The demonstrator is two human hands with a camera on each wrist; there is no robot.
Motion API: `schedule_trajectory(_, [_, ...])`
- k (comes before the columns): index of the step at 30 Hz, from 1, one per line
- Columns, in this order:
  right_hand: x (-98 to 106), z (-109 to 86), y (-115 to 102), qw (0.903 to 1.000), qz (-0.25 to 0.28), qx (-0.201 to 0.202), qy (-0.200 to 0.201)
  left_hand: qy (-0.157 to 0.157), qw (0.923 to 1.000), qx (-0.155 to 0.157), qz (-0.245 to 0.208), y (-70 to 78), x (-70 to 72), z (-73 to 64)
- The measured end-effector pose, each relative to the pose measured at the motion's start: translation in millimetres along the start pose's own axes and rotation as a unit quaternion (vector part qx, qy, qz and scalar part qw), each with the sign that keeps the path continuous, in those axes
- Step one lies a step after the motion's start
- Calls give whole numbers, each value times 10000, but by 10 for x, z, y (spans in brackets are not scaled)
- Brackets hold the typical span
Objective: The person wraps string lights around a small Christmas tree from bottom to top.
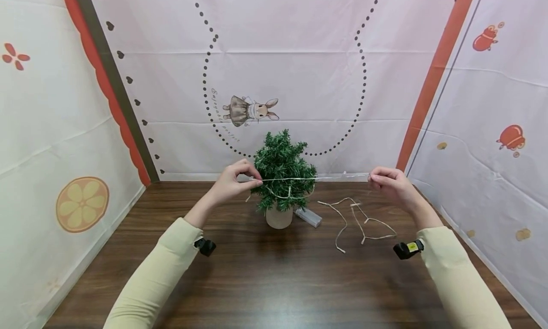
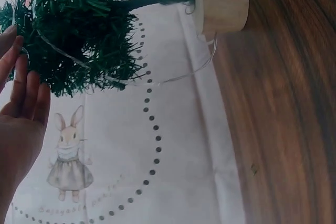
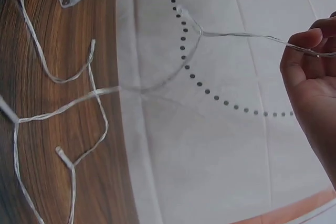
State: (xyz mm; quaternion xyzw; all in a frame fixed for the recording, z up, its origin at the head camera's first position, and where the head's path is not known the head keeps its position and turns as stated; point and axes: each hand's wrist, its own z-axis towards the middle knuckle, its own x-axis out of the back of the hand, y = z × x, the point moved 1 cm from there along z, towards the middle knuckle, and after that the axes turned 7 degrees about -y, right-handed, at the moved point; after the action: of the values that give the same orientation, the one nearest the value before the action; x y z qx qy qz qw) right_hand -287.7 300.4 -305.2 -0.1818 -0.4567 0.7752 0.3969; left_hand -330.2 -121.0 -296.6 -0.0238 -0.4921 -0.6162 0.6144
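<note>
Your left hand point(image 1: 236, 180) pinched the string lights point(image 1: 295, 178) between thumb and fingers, and your right hand point(image 1: 391, 184) pinched them farther along. The span between ran nearly level, left to right, across the front of the small green tree point(image 1: 283, 160), whose long axis stood upright, so wire and trunk crossed. Your left hand was nearer, just beside the foliage; your right was well apart from it. A loose length lay on the table point(image 1: 274, 281), below your right hand. You couldn't tell whether the taut span touched the needles.
</note>
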Motion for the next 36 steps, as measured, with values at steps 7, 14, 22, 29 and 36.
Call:
schedule_trajectory(7, [101, -56, -39, 9974, -280, -169, 641, 227, 9997, 114, -57, 20, -62, 21])
schedule_trajectory(14, [163, 4, -120, 9918, -541, -457, 1061, 288, 9991, 298, 3, 126, -56, 4])
schedule_trajectory(22, [199, 45, -204, 9884, -752, -652, 1150, 708, 9972, -176, -189, 203, -60, 50])
schedule_trajectory(29, [213, 68, -226, 9836, -1103, -880, 1121, 790, 9930, -841, 257, 353, -210, 301])
schedule_trajectory(36, [214, 99, -238, 9863, -1009, -829, 1009, 405, 9937, -865, 580, 643, -417, 667])
